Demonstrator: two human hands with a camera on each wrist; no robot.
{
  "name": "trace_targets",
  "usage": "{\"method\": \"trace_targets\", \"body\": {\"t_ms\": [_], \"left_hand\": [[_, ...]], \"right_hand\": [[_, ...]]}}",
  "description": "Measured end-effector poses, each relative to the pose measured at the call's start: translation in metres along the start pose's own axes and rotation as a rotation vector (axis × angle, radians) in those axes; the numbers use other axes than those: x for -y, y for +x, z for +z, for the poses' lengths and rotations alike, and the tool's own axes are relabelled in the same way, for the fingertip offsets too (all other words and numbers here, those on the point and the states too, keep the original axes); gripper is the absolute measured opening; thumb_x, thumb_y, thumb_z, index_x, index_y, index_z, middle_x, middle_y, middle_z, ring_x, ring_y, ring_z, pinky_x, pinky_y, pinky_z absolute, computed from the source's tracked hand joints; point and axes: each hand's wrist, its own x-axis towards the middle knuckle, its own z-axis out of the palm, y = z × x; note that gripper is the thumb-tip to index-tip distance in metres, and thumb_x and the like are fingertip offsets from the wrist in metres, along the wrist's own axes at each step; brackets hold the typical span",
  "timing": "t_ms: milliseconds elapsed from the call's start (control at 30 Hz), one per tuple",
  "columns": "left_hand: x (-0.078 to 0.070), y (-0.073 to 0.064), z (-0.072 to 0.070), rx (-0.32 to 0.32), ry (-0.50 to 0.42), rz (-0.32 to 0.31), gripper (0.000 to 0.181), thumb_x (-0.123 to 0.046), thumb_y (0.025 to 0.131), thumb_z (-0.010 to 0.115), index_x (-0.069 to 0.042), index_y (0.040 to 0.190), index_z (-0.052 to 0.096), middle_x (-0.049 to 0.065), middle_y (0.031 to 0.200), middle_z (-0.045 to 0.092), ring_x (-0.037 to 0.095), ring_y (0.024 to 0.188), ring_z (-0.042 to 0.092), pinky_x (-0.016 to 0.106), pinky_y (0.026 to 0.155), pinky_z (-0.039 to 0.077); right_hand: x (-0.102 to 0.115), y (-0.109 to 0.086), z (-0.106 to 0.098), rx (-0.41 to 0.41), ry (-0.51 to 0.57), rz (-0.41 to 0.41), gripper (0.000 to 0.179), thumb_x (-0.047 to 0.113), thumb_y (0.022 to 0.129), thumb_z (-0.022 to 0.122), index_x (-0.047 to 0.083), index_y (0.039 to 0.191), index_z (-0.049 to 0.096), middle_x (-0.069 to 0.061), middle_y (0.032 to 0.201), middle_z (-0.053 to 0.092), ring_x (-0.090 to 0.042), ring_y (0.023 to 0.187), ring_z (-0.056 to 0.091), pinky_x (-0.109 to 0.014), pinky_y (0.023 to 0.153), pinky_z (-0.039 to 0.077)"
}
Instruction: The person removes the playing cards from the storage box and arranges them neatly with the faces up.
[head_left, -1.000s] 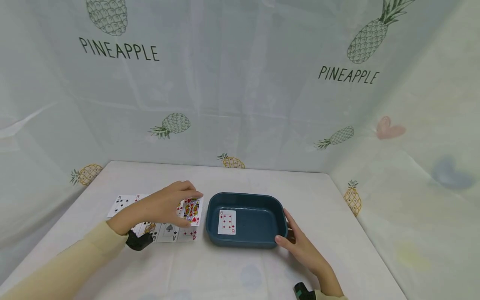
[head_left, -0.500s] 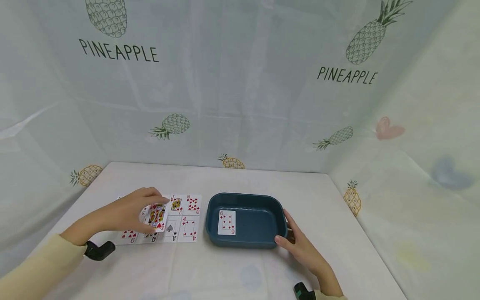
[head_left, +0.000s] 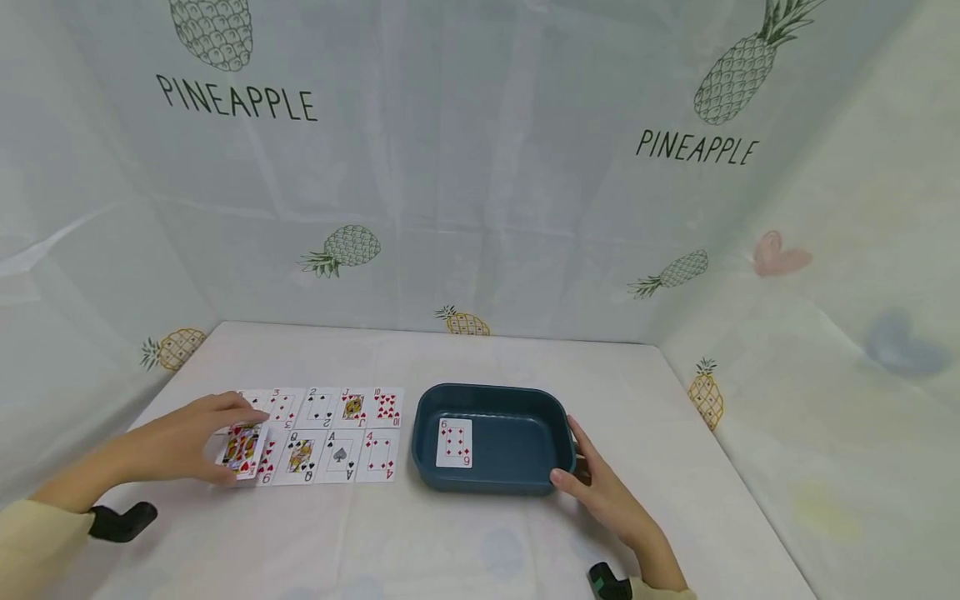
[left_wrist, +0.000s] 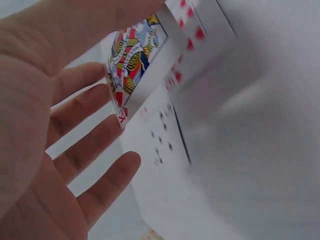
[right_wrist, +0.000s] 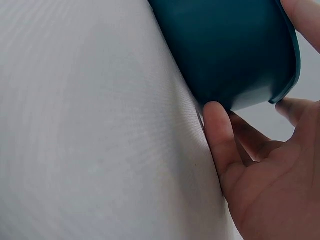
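Observation:
My left hand (head_left: 187, 440) pinches a king of hearts (head_left: 242, 450) between thumb and fingers, over the left end of the front row of face-up playing cards. In the left wrist view the king (left_wrist: 132, 62) is tilted above the other cards, and a card with black pips (left_wrist: 162, 135) shows below it. My right hand (head_left: 603, 496) grips the right end of a dark teal tray (head_left: 491, 486), thumb at the near corner and fingers along the side. Inside the tray, at its left, lies a six of diamonds (head_left: 454, 443).
Two touching rows of cards lie left of the tray, with a jack (head_left: 353, 407), a queen (head_left: 301, 457), an ace of spades (head_left: 341, 456) and a four of diamonds (head_left: 378, 455) among them. A white cloth (head_left: 435, 550) covers the table; pineapple-printed sheets hang around it.
My left hand has carried the king of hearts leftward, from the right end of the rows to the left end, uncovering the cards there. The right hand and tray stay put.

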Motion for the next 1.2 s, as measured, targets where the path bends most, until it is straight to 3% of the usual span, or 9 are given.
{"method": "trace_targets", "body": {"t_ms": [100,300,567,933,1200], "left_hand": [[0.014,-0.012,0.003,0.001,-0.009,-0.010,0.079,-0.047,0.065,0.100,-0.016,0.133,0.073,-0.012,0.124,0.058,0.007,0.107,0.056,0.025,0.090,0.051],[0.029,-0.024,0.004,0.096,-0.040,-0.049,0.080,-0.043,0.064,0.100,-0.012,0.133,0.072,-0.006,0.123,0.059,0.010,0.104,0.055,0.027,0.087,0.050],[0.030,-0.025,0.003,0.168,-0.057,-0.071,0.080,-0.040,0.066,0.098,-0.011,0.134,0.071,-0.005,0.125,0.058,0.011,0.106,0.054,0.027,0.089,0.050],[0.033,-0.022,0.010,0.204,-0.065,-0.111,0.080,-0.043,0.067,0.098,-0.013,0.137,0.071,-0.004,0.128,0.058,0.015,0.109,0.053,0.030,0.091,0.051],[0.030,-0.020,0.009,0.206,-0.077,-0.100,0.080,-0.044,0.069,0.097,-0.013,0.137,0.071,-0.002,0.129,0.058,0.013,0.109,0.052,0.030,0.090,0.051]], "right_hand": [[-0.001,0.001,0.000,0.001,0.002,-0.001,0.088,0.032,0.103,0.070,0.038,0.171,0.014,-0.020,0.161,0.042,-0.032,0.135,0.056,-0.051,0.109,0.047],[-0.003,0.002,0.000,-0.004,0.000,0.004,0.088,0.033,0.103,0.070,0.038,0.171,0.014,-0.020,0.160,0.043,-0.031,0.134,0.056,-0.050,0.108,0.048],[-0.003,0.002,0.001,-0.007,0.001,0.016,0.089,0.034,0.103,0.070,0.038,0.171,0.014,-0.019,0.160,0.043,-0.030,0.134,0.056,-0.051,0.109,0.047],[-0.003,0.002,-0.001,0.002,0.009,-0.006,0.088,0.033,0.103,0.070,0.038,0.171,0.015,-0.021,0.162,0.041,-0.032,0.136,0.055,-0.053,0.109,0.047],[-0.003,0.002,0.000,0.006,0.018,-0.001,0.088,0.033,0.103,0.070,0.038,0.171,0.014,-0.021,0.162,0.041,-0.033,0.137,0.055,-0.053,0.110,0.047]]}}
